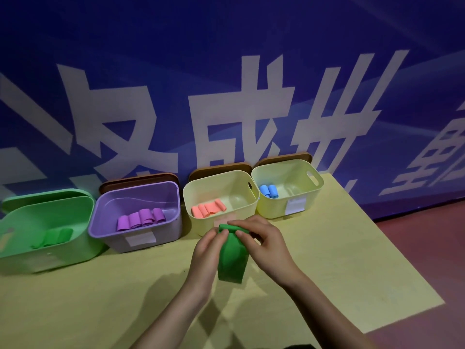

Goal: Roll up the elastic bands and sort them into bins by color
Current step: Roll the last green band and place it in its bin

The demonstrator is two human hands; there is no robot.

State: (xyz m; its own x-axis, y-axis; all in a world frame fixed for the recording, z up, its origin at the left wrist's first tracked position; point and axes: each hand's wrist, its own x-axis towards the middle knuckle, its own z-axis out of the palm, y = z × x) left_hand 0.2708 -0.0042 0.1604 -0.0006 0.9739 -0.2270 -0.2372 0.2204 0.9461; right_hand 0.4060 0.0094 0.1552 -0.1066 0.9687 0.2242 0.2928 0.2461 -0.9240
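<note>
Both hands raised above the yellow table, sharing one green elastic band. Left hand on the band's left side, fingers curled round its upper edge near the rolled top. Right hand on the band's right side, thumb and fingertips pinching that same rolled top edge, just beside the left fingers. Band hanging down between the two palms, lower end loose and flat, above the tabletop, in front of the third bin. Four bins in a row along the table's far edge, against a blue wall with large pale characters: green bin far left holding green rolls; purple bin next, holding purple rolls; pale yellow bin holding orange-pink rolls; second pale yellow bin far right holding blue rolls. Brown lids propped behind three of the bins.
</note>
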